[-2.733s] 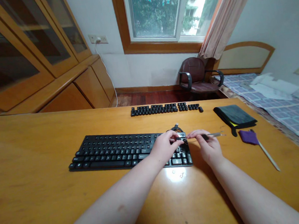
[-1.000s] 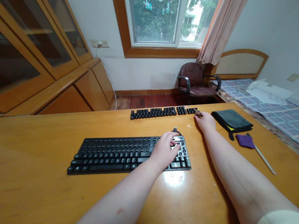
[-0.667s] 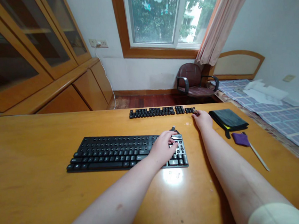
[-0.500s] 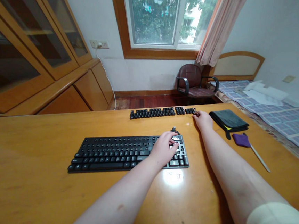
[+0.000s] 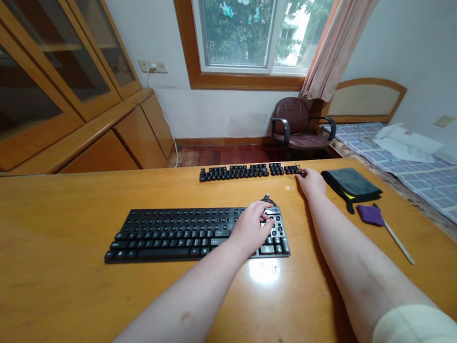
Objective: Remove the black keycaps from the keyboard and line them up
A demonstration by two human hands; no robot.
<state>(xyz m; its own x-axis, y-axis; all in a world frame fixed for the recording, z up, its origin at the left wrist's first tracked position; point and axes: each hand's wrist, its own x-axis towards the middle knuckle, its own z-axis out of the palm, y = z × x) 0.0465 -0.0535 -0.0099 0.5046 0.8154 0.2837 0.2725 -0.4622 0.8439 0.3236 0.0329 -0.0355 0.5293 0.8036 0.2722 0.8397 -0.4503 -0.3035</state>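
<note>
A black keyboard [image 5: 167,254] lies on the wooden desk, with many keycaps off and a bare plate showing at its right end. My left hand [image 5: 253,225] rests over that right end, fingers apart and holding nothing I can see. Along the desk's far edge stands a row of loose black keycaps [image 5: 234,173] in small groups. At the row's right end, my right hand [image 5: 312,183] has its fingers pinched together on a small dark piece that looks like a keycap; the fingers partly hide it.
Right of my right arm lie a dark folded pouch [image 5: 352,183], a purple cloth piece [image 5: 370,215] and a thin pale stick [image 5: 398,244]. The keyboard's cable plug [image 5: 266,196] pokes out behind it. Beyond the desk stand a chair [image 5: 294,120] and a bed [image 5: 408,172].
The view has shifted very slightly. Both hands stay almost in place, the left over the keyboard and the right at the end of the keycap row.
</note>
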